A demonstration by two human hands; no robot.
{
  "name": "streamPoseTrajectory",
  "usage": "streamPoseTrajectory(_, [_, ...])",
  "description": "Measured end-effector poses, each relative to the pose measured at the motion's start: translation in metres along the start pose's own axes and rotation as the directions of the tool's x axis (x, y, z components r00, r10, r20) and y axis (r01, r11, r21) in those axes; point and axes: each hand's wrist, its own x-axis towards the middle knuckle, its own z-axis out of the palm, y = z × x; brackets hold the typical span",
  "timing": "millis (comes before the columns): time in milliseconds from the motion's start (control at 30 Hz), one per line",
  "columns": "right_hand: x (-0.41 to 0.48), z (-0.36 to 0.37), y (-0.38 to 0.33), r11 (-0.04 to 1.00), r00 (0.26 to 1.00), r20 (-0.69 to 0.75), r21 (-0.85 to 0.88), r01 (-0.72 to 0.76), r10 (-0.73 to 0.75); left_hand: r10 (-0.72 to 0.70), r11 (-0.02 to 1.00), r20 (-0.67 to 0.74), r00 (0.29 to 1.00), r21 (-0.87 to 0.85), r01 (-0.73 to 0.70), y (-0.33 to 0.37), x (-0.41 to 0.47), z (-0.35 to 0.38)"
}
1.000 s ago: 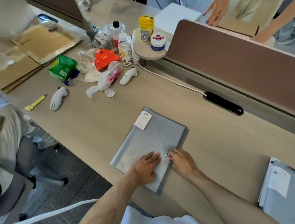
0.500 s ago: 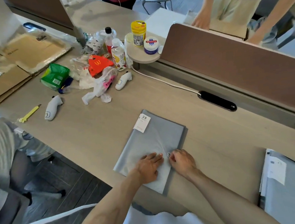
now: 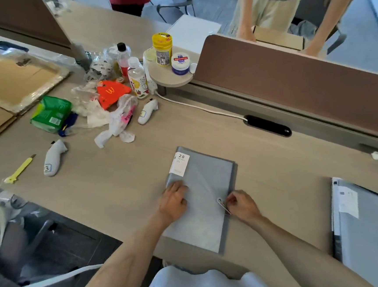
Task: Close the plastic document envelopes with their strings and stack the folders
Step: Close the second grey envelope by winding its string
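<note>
A grey plastic document envelope with a white label marked 20 lies flat on the wooden desk in front of me. My left hand presses on its left edge, fingers curled on the surface. My right hand sits at the envelope's right edge, fingers pinched on the thin string that runs from the small round button. A stack of grey folders with white labels lies at the desk's right end.
Clutter fills the far left: bottles, a yellow canister, an orange wrapper, a green packet, plastic bags, two white controllers, a yellow cutter, cardboard. A brown divider runs along the back; people stand behind it.
My left hand has slid from the button area to the envelope's left edge. My right hand has drawn the string out to the right of the button. The view shifted slightly.
</note>
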Motion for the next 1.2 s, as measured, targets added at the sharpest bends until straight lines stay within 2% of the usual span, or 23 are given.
streamPoseTrajectory(167, [0.000,0.005,-0.003,0.972,0.984,-0.093,0.194,-0.130,0.150,-0.264,0.962,0.087,0.961,0.093,0.256,-0.011,0.005,-0.015])
streamPoseTrajectory(300, [0.003,0.011,-0.011,0.932,0.968,-0.076,0.298,-0.206,0.238,-0.290,0.949,0.098,0.952,-0.097,0.299,-0.005,0.016,-0.013])
streamPoseTrajectory(367, [0.004,0.014,-0.010,0.913,0.958,-0.075,0.331,-0.236,0.275,-0.365,0.892,0.094,0.926,-0.248,0.377,-0.003,0.025,-0.013])
streamPoseTrajectory(433, [0.007,0.016,-0.003,0.893,0.951,-0.094,0.382,-0.239,0.295,-0.474,0.757,0.134,0.870,-0.443,0.481,-0.001,0.031,-0.016])
streamPoseTrajectory(500, [0.008,0.012,0.003,0.869,0.941,-0.115,0.431,-0.242,0.319,-0.506,0.591,0.213,0.836,-0.620,0.516,0.004,0.033,-0.023])
streamPoseTrajectory(600, [0.006,0.004,0.014,0.805,0.914,-0.114,0.523,-0.279,0.390,-0.425,0.311,0.364,0.829,-0.802,0.511,0.027,0.028,-0.032])
streamPoseTrajectory(700, [-0.001,-0.008,0.027,0.680,0.898,-0.101,0.691,-0.247,0.429,-0.297,0.189,0.422,0.856,-0.853,0.486,0.050,0.026,-0.036])
streamPoseTrajectory(833, [-0.006,-0.030,0.060,0.506,0.898,-0.061,0.841,-0.189,0.437,-0.214,0.174,0.404,0.889,-0.880,0.442,0.095,0.034,-0.037])
streamPoseTrajectory(933, [0.000,-0.053,0.112,0.447,0.908,-0.068,0.884,-0.137,0.413,-0.149,0.200,0.394,0.907,-0.886,0.418,0.141,0.045,-0.033])
streamPoseTrajectory(1033, [-0.023,-0.104,0.136,0.454,0.894,-0.134,0.887,-0.084,0.427,-0.124,0.218,0.384,0.915,-0.889,0.403,0.195,0.054,-0.021])
streamPoseTrajectory(1133, [-0.040,-0.145,0.181,0.485,0.842,-0.276,0.874,0.019,0.463,-0.100,0.255,0.403,0.910,-0.874,0.415,0.250,0.063,0.002])
streamPoseTrajectory(1200, [-0.053,-0.165,0.217,0.474,0.813,-0.303,0.880,0.037,0.497,-0.063,0.301,0.426,0.903,-0.854,0.424,0.287,0.065,0.022])
